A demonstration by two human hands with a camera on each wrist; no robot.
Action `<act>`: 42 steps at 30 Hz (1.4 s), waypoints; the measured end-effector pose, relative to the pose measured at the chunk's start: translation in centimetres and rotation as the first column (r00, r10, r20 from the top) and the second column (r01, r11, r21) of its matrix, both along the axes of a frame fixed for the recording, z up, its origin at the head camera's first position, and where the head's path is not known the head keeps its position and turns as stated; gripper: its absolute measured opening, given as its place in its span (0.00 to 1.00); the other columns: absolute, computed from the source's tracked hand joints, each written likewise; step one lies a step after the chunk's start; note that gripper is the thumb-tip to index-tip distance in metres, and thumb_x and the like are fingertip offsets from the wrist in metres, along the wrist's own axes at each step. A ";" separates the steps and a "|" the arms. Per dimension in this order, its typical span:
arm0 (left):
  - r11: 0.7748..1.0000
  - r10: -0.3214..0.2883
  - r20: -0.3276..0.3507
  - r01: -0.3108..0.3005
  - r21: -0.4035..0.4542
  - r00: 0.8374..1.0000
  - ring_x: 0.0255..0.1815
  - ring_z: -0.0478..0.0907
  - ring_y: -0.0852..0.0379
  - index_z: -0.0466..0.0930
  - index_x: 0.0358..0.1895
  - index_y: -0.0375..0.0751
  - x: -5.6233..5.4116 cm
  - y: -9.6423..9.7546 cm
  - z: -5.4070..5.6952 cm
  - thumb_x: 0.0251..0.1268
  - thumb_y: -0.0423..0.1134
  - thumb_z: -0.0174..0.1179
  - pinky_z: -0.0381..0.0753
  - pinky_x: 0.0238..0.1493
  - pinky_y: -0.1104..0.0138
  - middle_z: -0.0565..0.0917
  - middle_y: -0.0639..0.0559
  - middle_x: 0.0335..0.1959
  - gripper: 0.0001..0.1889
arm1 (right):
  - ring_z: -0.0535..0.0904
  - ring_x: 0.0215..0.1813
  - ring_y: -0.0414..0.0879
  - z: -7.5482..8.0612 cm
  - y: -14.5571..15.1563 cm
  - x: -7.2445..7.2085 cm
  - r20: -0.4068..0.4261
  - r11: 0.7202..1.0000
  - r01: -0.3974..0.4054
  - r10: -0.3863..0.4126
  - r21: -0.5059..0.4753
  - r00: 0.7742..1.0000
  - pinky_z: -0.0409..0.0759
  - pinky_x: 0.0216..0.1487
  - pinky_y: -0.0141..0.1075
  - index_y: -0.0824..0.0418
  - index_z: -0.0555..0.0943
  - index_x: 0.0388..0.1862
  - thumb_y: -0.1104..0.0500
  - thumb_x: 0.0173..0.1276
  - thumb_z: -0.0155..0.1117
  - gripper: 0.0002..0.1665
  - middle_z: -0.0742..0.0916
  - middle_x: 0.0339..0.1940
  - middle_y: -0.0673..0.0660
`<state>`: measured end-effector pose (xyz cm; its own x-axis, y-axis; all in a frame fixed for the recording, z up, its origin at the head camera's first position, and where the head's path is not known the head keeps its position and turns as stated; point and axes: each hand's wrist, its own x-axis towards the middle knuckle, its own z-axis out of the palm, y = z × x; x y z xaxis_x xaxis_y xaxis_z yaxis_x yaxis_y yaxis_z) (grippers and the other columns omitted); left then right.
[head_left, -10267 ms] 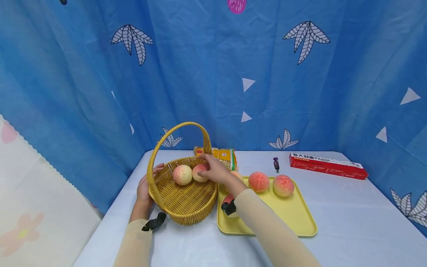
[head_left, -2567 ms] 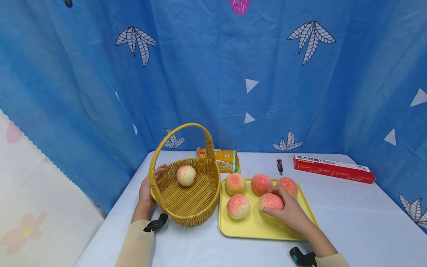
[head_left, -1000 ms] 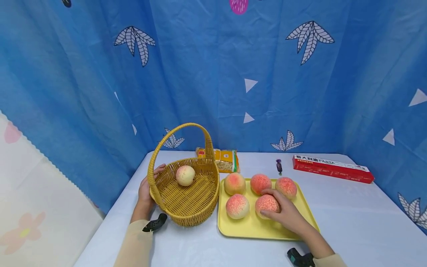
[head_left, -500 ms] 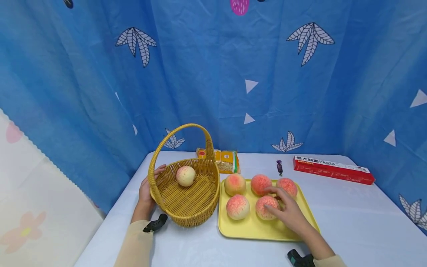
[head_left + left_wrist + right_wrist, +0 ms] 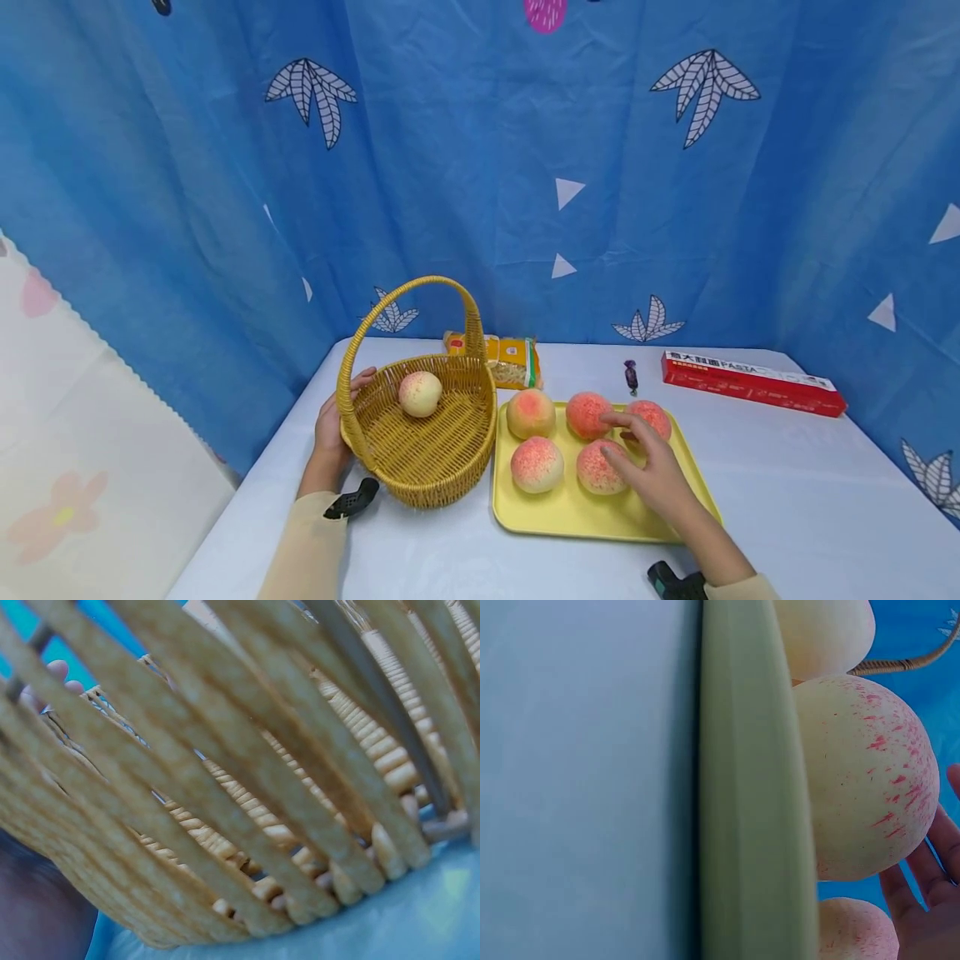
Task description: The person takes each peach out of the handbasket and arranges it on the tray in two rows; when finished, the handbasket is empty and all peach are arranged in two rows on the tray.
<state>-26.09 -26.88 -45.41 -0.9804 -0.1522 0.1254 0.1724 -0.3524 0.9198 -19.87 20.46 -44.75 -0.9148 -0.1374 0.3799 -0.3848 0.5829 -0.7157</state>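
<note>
My left hand (image 5: 330,429) rests along the outer left side of the yellow wicker basket (image 5: 422,467), fingers reaching its rim. One pale peach (image 5: 420,393) lies inside. In the left wrist view, the basket's slats (image 5: 247,787) fill most of the picture, with a few fingertips (image 5: 56,675) at upper left. My right hand (image 5: 656,475) is over the yellow tray (image 5: 585,521), fingers spread beside the front right peach (image 5: 598,468). The right wrist view shows this hand (image 5: 930,900) next to a peach (image 5: 870,780); whether it touches is unclear.
More peaches stand on the tray: front left (image 5: 537,464), back left (image 5: 531,413), back middle (image 5: 588,415) and back right (image 5: 651,419). Behind are a pasta bag (image 5: 513,362), a purple wrapped candy (image 5: 631,377) and a red pasta box (image 5: 753,385). A blue curtain (image 5: 480,167) borders the table.
Earlier two peaches were in the basket, my right hand at one. It then held a peach over the tray's front, set it down, and has now let go, fingers spread. My left hand stays.
</note>
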 end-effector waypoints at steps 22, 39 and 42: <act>1.000 0.000 0.029 0.000 0.020 1.000 0.76 0.64 0.58 0.71 0.67 0.28 -0.2 0.0 -0.1 0.81 0.41 0.42 0.52 0.82 0.62 0.72 0.49 0.73 0.23 | 0.77 0.63 0.52 5.1 -3.1 0.0 -0.090 0.990 -0.143 0.140 -0.020 0.986 0.81 0.61 0.45 0.54 0.74 0.65 0.60 0.69 0.66 0.26 0.82 0.63 0.54; 1.000 -0.006 0.022 0.006 -0.019 1.000 0.77 0.62 0.56 0.68 0.68 0.26 0.5 0.3 0.5 0.82 0.40 0.39 0.50 0.82 0.59 0.70 0.47 0.75 0.24 | 0.74 0.68 0.53 7.1 -7.4 -0.7 0.002 0.941 -0.297 0.302 -0.163 0.953 0.75 0.66 0.59 0.55 0.69 0.70 0.55 0.72 0.64 0.30 0.78 0.67 0.55; 1.000 -0.004 0.025 0.005 -0.022 1.000 0.77 0.62 0.56 0.68 0.69 0.26 0.5 0.2 0.5 0.82 0.40 0.39 0.50 0.82 0.59 0.70 0.47 0.74 0.24 | 0.74 0.68 0.54 7.2 -8.1 -0.9 -0.001 0.932 -0.320 0.325 -0.169 0.946 0.76 0.64 0.58 0.56 0.68 0.70 0.56 0.72 0.64 0.30 0.78 0.67 0.55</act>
<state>-25.59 -26.63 -44.90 -0.9839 -0.1451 0.1045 0.1479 -0.3323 0.9315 -20.80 12.33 -37.51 -0.8415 -0.3644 0.3990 -0.5123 0.3035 -0.8034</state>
